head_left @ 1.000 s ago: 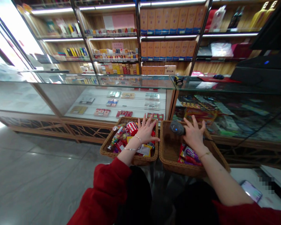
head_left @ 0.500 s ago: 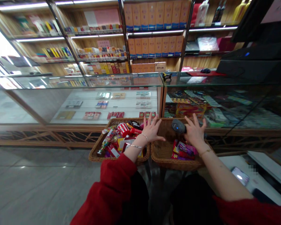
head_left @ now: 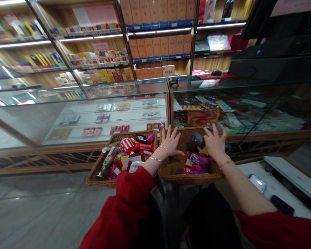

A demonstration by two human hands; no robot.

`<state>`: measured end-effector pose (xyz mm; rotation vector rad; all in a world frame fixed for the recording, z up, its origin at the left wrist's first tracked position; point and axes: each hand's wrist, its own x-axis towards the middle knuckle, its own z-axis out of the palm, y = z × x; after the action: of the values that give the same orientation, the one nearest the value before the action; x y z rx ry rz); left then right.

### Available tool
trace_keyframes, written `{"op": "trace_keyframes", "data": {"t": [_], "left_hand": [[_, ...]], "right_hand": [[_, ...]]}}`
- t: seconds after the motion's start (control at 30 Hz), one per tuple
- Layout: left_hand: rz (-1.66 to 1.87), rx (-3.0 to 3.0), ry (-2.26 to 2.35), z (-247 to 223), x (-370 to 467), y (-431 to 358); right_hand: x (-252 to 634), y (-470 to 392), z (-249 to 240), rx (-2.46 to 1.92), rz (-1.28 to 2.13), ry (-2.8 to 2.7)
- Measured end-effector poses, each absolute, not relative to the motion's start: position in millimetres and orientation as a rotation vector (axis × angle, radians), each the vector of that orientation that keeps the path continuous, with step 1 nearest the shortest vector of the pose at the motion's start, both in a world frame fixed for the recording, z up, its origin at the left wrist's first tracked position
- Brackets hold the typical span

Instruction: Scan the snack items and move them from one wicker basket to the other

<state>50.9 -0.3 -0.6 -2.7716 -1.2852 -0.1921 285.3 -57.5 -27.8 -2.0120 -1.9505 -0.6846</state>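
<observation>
Head view, change since the earlier frames: both baskets and both hands sit further left in the picture and slightly higher; the left hand has crossed from the full basket to the wall of the emptier one.

Head view, items:

- Left hand point(head_left: 171, 142): fingers spread, palm down, holding nothing; it rests at the 9 o'clock rim of the right basket point(head_left: 171, 171).
- Right hand point(head_left: 215, 143): fingers fanned, only partly curled; the scanner point(head_left: 197, 138) lies against its thumb side at 9 o'clock. Whether it is truly gripped cannot be told.
- Scanner: dark, rounded, blue light showing, at the far rim of the right basket, between the two hands.
- Right basket: wicker, mostly bare, a small heap of packets point(head_left: 197, 162) at its near right.
- Left basket point(head_left: 93, 174): wicker, touching the right one, heaped with snacks point(head_left: 126, 155).
- Glass counter point(head_left: 134, 86): just beyond both baskets, at 12 o'clock.
- Phone point(head_left: 258, 183): lit, on the white surface at 4 o'clock, well apart from the hands.

Step in hand, judged: steadying the emptier basket between picks, scanner kept ready. The next move likely calls for the left hand to return to the heaped basket, lift one packet and present its barcode to the scanner.
</observation>
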Motion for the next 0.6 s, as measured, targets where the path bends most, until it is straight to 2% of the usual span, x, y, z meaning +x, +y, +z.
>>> {"op": "trace_keyframes", "data": {"t": [0.37,0.6], "left_hand": [[0.015,-2.748,-1.464,-14.5,90.9,5.2],[0.436,-2.762,-1.615,-23.0,110.8,-9.4]], "right_hand": [[286.4,-56.1,-28.0,-2.083,-0.764,-1.964],[279.7,-56.7,-29.1,-2.137,-0.741,-1.898]]}}
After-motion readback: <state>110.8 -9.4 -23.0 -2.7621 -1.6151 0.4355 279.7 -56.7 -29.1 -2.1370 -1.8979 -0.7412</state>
